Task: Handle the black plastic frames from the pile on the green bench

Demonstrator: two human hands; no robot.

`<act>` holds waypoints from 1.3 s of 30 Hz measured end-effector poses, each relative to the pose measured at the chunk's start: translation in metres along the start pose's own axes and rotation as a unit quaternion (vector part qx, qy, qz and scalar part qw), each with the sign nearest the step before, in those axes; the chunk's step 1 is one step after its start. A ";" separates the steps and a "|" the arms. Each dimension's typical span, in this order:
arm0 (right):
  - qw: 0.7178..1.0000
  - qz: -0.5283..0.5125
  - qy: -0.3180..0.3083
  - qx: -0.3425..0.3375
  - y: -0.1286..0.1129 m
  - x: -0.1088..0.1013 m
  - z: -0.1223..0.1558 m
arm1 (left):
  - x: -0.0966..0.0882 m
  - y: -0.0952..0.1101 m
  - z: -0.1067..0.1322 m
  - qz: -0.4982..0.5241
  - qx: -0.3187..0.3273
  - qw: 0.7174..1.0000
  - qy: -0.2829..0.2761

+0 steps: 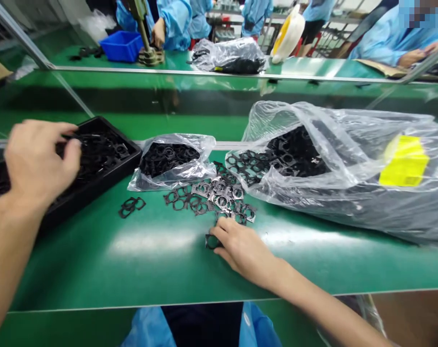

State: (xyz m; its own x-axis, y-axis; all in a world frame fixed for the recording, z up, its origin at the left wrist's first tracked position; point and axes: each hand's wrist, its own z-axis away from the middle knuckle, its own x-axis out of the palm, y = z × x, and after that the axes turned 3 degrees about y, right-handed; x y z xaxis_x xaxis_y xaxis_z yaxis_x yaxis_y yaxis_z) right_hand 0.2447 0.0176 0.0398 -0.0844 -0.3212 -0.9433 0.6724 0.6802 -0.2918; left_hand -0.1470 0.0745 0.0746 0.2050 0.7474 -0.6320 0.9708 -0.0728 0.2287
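Note:
My left hand (pixel 38 161) hovers over a black tray (pixel 127 164) of small black ring-shaped parts, fingers curled in a pinch; what they hold is hidden. My right hand (pixel 240 248) rests on the green table (pixel 150 260), fingertips closed on one black ring part (pixel 211 241). Just beyond it lies a loose pile of black ring parts (pixel 212 195). A pair of parts (pixel 131 206) lies apart to the left of the pile.
A small clear bag of parts (pixel 173 161) sits behind the pile. A large clear bag with a yellow label (pixel 349 159) fills the right side. Across the table, other people in blue coats work near a blue bin (pixel 122 46) and another bag (pixel 229 55).

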 end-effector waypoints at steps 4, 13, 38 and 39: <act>0.998 -0.039 0.048 -0.030 -0.003 -0.001 -0.010 | 0.009 0.066 0.040 0.194 0.105 0.959 -0.179; 0.918 -0.317 0.238 -0.015 0.004 -0.004 -0.036 | 0.038 0.159 0.095 0.452 -0.086 0.792 -0.401; 0.794 -0.583 0.139 0.105 0.007 0.022 -0.040 | 0.008 0.041 0.087 -0.015 0.014 0.952 -0.304; 0.787 -0.592 0.135 0.106 0.007 0.023 -0.040 | 0.009 0.036 0.089 -0.023 0.014 0.950 -0.310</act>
State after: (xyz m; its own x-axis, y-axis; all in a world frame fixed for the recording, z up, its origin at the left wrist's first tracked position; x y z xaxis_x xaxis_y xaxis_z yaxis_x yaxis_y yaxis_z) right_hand 0.2182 0.0409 0.0096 -0.8790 -0.4755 -0.0367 0.1093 -0.1261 -0.9860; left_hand -0.0990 0.0194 0.0113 0.1882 0.2175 -0.9577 0.9816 -0.0737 0.1762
